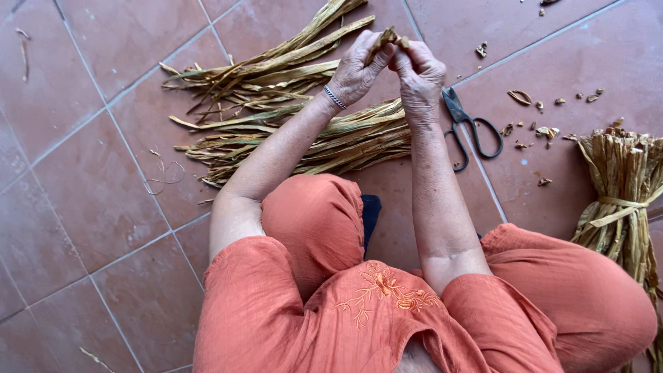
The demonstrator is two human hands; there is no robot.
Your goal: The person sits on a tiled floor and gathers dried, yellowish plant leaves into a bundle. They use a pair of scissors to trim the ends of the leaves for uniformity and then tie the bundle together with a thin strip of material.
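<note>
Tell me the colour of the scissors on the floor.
The scissors are dark grey to black, blades and handles alike, seen in the head view against reddish tiles.

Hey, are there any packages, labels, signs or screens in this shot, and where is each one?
None in view: no package, label, sign or screen.
What is there instead:
Tied bundle of dried tan strips, right edge, bound with a strip.
Loose dried strips, fanned out on the red tile floor.
Black scissors, on the tiles right of the hands.
Left hand and right hand pinch one dried strip end.
</note>
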